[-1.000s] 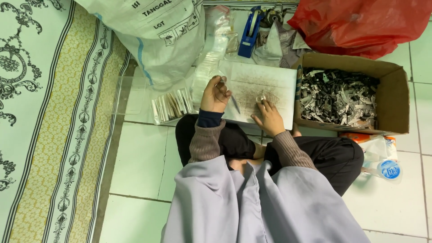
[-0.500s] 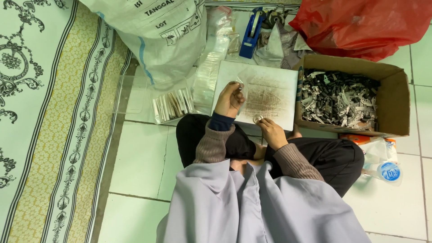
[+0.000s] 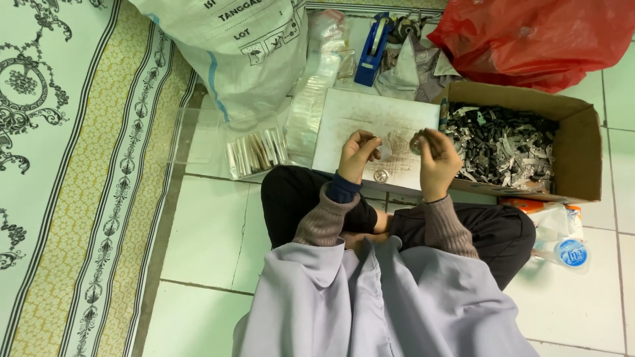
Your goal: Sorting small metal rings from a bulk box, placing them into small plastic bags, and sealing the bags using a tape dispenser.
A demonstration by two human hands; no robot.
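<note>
I sit cross-legged on a tiled floor with a white board (image 3: pixel 370 119) lying in front of my knees. My left hand (image 3: pixel 357 153) is raised over the board and pinches a small clear plastic packet (image 3: pixel 385 151). My right hand (image 3: pixel 436 157) is lifted beside it, its fingertips closed on a small round metal piece (image 3: pixel 417 144). Another small round metal piece (image 3: pixel 381 176) lies on the board below my hands.
A cardboard box (image 3: pixel 585 142) of grey metal scraps stands at the right. Filled little packets sit in a clear tray (image 3: pixel 254 152) at the left. A white sack (image 3: pixel 231 39), a blue tape dispenser (image 3: pixel 370 49), a red plastic bag (image 3: pixel 536 33), a bottle (image 3: pixel 562 251) and a patterned mat (image 3: pixel 73 165) surround me.
Both hands rose from the board and drew together. The right hand swung right and up with a small metal piece; the left now holds a clear packet.
</note>
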